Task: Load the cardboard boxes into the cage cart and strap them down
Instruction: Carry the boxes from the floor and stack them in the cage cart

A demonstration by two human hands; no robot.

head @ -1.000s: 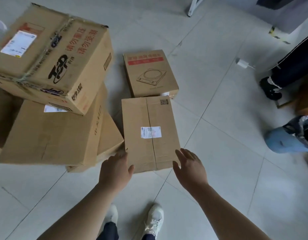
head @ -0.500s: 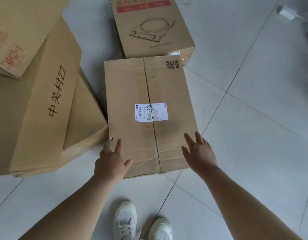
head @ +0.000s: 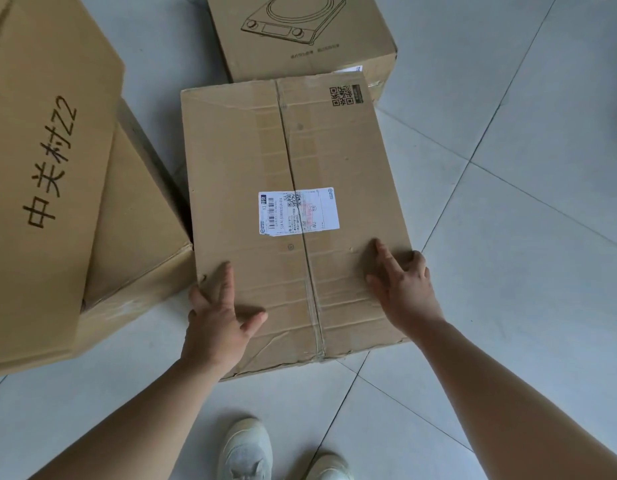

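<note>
A flat cardboard box (head: 251,161) with a white shipping label and a taped centre seam lies on the tiled floor in front of me. My left hand (head: 218,318) rests on its near left corner, fingers spread on the top and thumb along the near edge. My right hand (head: 402,284) lies on the near right part of the top, fingers straight and reaching over the right edge. The cage cart and straps are out of view.
A big box with black handwriting (head: 40,174) leans at the left over another box (head: 137,223). A box printed with a cooktop drawing (head: 300,32) sits just beyond the flat box. Bare floor tiles (head: 525,202) lie to the right. My shoes (head: 246,448) are below.
I have bent closer, so the flat box looks larger. Both hands moved forward from its near edge onto its top corners.
</note>
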